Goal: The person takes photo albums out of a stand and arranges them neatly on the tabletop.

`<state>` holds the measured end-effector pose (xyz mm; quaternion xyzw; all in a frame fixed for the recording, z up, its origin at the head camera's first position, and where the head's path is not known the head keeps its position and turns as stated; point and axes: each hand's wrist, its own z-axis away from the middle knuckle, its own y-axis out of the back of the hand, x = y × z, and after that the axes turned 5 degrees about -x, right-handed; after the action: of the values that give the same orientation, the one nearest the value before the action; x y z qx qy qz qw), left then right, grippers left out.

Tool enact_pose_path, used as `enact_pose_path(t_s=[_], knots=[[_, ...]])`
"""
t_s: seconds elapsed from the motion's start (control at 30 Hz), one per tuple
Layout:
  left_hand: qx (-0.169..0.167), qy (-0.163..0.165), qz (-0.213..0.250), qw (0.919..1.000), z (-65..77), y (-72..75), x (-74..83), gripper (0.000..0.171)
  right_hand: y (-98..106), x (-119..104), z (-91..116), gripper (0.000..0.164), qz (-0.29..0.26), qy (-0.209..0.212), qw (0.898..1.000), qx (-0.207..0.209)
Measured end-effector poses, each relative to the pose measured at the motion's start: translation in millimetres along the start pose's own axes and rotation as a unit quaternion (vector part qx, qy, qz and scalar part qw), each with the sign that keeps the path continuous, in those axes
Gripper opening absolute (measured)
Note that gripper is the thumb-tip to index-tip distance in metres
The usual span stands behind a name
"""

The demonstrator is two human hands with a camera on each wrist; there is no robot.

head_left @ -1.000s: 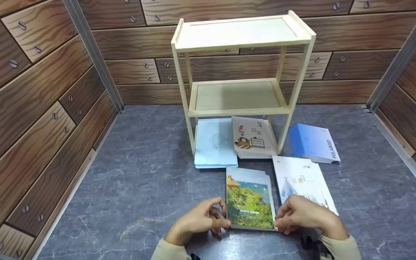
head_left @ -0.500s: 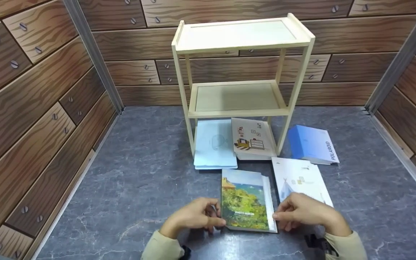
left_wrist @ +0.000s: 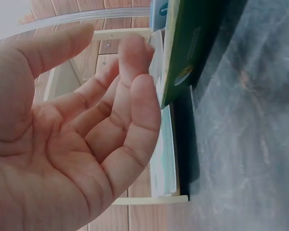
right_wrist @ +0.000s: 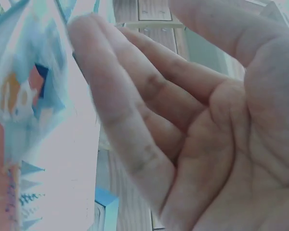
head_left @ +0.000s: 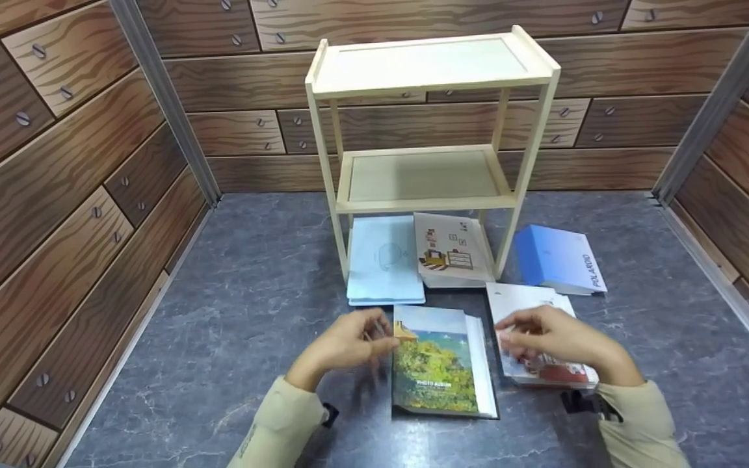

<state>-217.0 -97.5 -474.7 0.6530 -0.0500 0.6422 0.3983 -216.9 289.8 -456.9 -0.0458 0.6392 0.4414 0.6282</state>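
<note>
A photo album (head_left: 436, 370) with a painted cover of bushes and sea lies on the floor in front of the shelf in the head view, pages showing along its right side. Beside its upper left edge is my left hand (head_left: 348, 343), holding nothing; in the left wrist view its fingers curve loosely near a dark green cover (left_wrist: 185, 55). My right hand (head_left: 563, 338) hovers over a white album (head_left: 511, 296) with small drawings and hides part of it. Loosely bent, empty fingers show in the right wrist view, close to the white album's cover (right_wrist: 70, 163).
A two-tier pale wooden shelf (head_left: 426, 65) stands behind. Under it lie light blue albums (head_left: 384, 260) and a beige album (head_left: 456, 250) with a room drawing. A blue POLAROID album (head_left: 560, 260) lies to its right. Plank-patterned walls (head_left: 62, 227) enclose the floor.
The photo album shifted slightly left, and its cover slid off its pages a little. Both hands let go of its lower edges and moved up and away from it.
</note>
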Motion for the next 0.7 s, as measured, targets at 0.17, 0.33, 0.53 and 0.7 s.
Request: enact_pose_path(t_s=[0.17, 0.33, 0.53, 0.7], knots=[[0.040, 0.017, 0.014, 0.9990, -17.6, 4.9, 5.0, 0.028, 12, 3, -11, 0.050, 0.022, -0.001, 0.998, 0.060], [0.077, 0.038, 0.021, 0.9961, -34.1, 7.3, 8.9, 0.037, 19, 8, -23, 0.056, 0.005, -0.027, 0.995, 0.100], [0.106, 0.062, 0.008, 0.9924, -54.0, 7.2, 11.0, 0.042, 26, 13, -36, 0.061, 0.004, -0.059, 0.991, 0.120], [0.119, 0.081, 0.012, 0.9896, -69.0, 6.4, 14.3, 0.044, 31, 13, -47, 0.065, 0.009, -0.075, 0.990, 0.119]])
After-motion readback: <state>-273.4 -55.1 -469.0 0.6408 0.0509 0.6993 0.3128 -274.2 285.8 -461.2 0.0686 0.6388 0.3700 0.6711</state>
